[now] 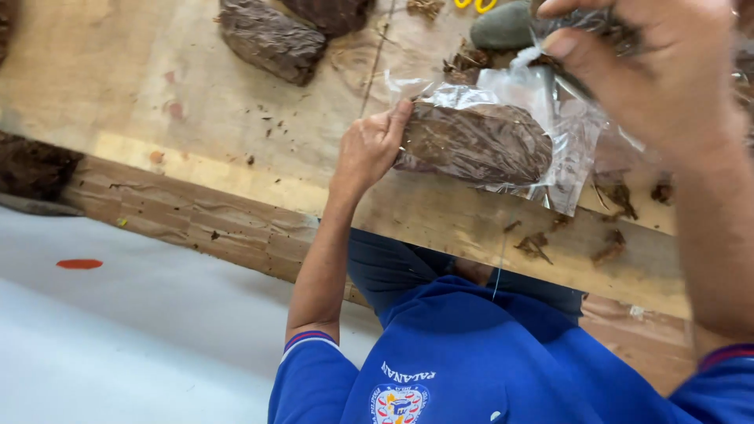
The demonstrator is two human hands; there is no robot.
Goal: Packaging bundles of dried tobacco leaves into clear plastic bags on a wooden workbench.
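While hands (pixel 503 102) grip, plastic bag (pixel 550 118) holds brown leaves (pixel 471 143).

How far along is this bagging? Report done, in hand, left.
Done: the clear bag already holds a brown bundle. In hand: left hand steadies it, right hand pinches its open mouth. Left: two bare bundles lie unbagged on the table.

Blue short-sleeved shirt (pixel 471 353) with striped cuffs (pixel 310 339) and a round chest emblem (pixel 399 403)

A filled plastic bag (pixel 487 145) lies on the wooden table (pixel 196 102), two brown slabs (pixel 271 39) well left behind it.
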